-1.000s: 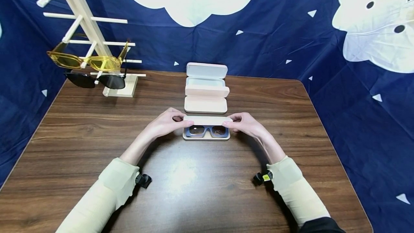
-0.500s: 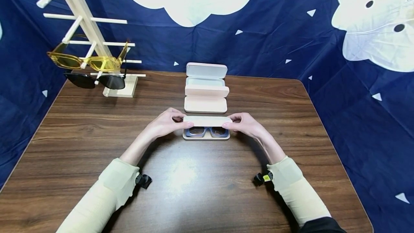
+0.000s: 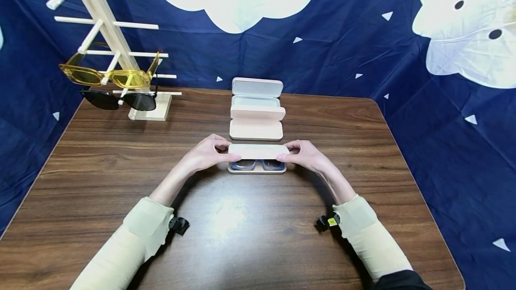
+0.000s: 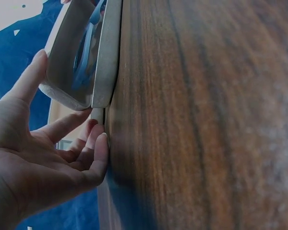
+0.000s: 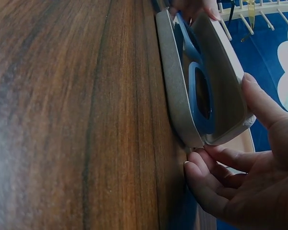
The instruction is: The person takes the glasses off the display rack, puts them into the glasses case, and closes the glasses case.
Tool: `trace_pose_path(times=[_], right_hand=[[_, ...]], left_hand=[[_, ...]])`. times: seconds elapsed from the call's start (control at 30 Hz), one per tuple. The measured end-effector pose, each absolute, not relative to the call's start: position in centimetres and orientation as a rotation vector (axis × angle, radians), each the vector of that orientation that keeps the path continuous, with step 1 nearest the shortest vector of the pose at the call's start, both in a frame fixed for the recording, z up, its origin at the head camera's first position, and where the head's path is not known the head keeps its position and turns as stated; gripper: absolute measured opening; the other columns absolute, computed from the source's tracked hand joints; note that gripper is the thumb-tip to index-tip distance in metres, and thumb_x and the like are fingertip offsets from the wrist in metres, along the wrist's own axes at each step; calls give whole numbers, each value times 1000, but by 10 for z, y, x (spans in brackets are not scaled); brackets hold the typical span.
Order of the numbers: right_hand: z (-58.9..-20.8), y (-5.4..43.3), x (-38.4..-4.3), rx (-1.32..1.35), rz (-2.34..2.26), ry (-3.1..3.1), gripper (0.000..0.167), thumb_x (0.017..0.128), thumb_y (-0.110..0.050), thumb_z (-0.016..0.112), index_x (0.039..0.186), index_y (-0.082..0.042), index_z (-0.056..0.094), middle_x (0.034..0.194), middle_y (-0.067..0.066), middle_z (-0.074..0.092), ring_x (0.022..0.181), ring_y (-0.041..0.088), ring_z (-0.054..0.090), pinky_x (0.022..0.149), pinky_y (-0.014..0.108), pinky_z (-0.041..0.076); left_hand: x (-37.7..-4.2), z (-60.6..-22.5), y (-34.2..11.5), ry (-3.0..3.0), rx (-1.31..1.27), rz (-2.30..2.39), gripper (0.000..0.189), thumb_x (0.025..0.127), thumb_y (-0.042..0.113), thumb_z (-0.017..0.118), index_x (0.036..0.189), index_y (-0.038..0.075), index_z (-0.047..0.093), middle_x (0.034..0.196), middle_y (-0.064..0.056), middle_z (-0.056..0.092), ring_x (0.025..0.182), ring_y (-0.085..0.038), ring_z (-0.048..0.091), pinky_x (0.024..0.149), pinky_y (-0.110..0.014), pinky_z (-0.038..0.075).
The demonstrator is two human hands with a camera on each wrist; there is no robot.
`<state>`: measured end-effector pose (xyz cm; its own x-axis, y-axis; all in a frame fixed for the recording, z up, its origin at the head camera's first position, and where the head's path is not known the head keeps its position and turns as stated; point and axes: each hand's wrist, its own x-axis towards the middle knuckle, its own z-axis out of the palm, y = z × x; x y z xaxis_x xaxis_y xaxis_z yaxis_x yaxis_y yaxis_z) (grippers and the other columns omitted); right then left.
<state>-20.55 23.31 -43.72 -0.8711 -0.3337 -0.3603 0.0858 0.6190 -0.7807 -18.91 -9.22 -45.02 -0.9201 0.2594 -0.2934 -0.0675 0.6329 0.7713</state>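
A pale glasses case [image 3: 259, 151] stands partly open at mid-table, its lid tilted forward over blue-framed sunglasses [image 5: 199, 98] lying inside. My left hand [image 3: 205, 153] grips the lid's left end, thumb on its front edge and index finger behind near the hinge. At the right end my right hand [image 3: 307, 155] holds the lid the same way, thumb in front. The other fingers of both hands curl low behind the case in the wrist views. From the head view the lid covers the upper part of the sunglasses.
Behind the held case, further pale glasses cases [image 3: 256, 130] stand open in a row toward the back edge. At the back left rises a wooden display rack [image 3: 98, 10] carrying yellow sunglasses [image 3: 129, 78] and black sunglasses [image 3: 139, 101]. A blue curtain [image 3: 342, 53] borders the table [image 3: 258, 245].
The lid has swung further forward and down between both hands, hiding more of the blue sunglasses. My thumbs have come slightly lower with it, while both arms stay in place.
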Motion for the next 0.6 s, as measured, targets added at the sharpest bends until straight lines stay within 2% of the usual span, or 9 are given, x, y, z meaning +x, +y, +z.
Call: trace_pose_path(times=[0.4, 0.6], right_hand=[[-441, 233, -204, -256, -1215, 2378, 49, 87, -27, 82, 126, -1, 70, 96, 3, 75, 84, 6, 62, 79, 20, 49], [-442, 232, -202, -249, -1238, 2382, 49, 85, -26, 84, 124, -1, 71, 97, 6, 76, 83, 5, 63, 78, 19, 49]], left_hand=[[-188, -449, -92, 2475, 157, 1187, 83, 79, 58, 83, 141, 7, 62, 147, -9, 51, 135, -29, 51, 113, -49, 43], [-187, -448, -93, 2478, 175, 1180, 82, 78, 57, 84, 140, 6, 62, 146, -9, 53, 134, -29, 52, 111, -49, 44]])
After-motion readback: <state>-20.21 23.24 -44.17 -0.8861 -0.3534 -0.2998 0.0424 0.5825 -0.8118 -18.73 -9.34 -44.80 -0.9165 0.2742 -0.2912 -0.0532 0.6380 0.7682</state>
